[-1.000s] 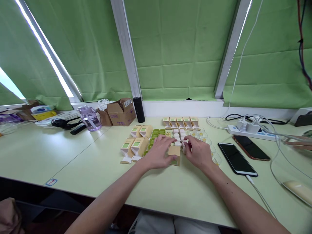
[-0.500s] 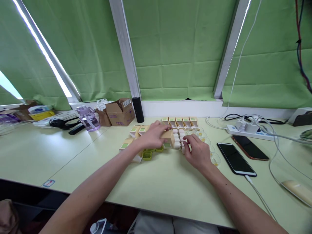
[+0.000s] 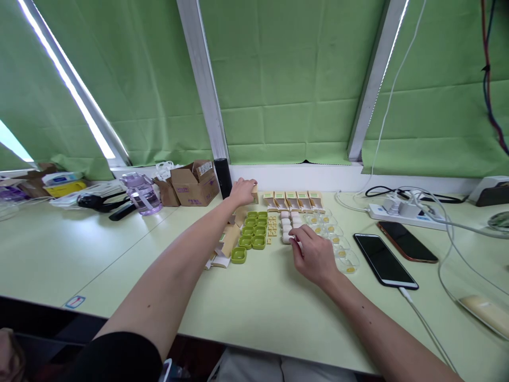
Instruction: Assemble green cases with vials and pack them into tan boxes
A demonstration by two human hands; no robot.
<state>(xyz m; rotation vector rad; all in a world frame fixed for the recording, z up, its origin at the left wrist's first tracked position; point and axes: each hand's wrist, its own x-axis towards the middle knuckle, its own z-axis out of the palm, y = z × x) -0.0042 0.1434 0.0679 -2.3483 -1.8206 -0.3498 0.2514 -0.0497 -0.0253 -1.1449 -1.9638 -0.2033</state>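
We're looking out from head height, facing forward and down over the pale table [image 3: 254,307]. It's close in here: our lap [image 3: 250,366] edges into the bottom, left hand [image 3: 242,192] and right hand [image 3: 314,255] sit mid-view, green blinds [image 3: 290,79] rise beyond. The far-left clutter [image 3: 34,185] seems too small to read.

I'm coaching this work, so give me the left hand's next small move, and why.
Probably the left hand should ease its grip on the tan box once steady: it holds that box beside the left end of the box row.
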